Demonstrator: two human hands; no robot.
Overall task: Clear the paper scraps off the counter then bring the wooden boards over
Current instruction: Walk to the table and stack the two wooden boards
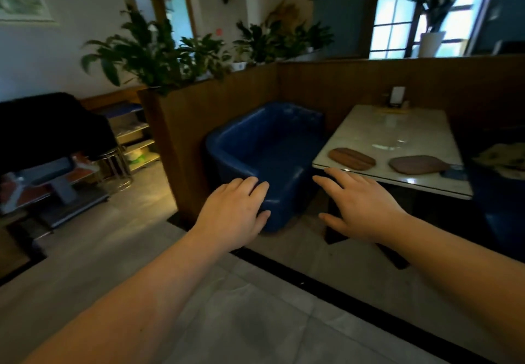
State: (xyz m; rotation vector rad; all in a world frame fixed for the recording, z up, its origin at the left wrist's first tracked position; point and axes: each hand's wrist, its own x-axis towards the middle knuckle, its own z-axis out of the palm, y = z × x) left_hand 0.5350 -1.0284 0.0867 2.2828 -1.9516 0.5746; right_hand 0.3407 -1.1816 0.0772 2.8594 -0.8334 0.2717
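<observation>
Boards first: two wooden boards lie flat on the near end of the marble-topped table (397, 125), just inside its front edge. The lighter, striped board (351, 158) is an oval whose long axis runs left to right across your view, tipping slightly down toward the right. The darker board (416, 164) sits just beside it to the right, apart from it, also lying crosswise, with what looks like a short handle end pointing right toward a small dark object at the table's corner that is too blurred to name. Your left hand (237, 216) is empty, palm down, fingers loosely spread, in front of the rim of the blue armchair (264, 148); whether it touches the rim you cannot tell. Your right hand (359, 207) is also empty and spread wide, reaching forward with its fingertips close below the table's front edge, near the striped board but not on it. No paper scraps or counter show here, so you appear to be on the second step, going for the boards. Next you will need to close in on the table, bring your right hand over the edge onto the striped board, and slide fingers under its thin rim, since both boards lie flush on a smooth top. Potted plants (159, 54) line the wooden partition behind the chair.
</observation>
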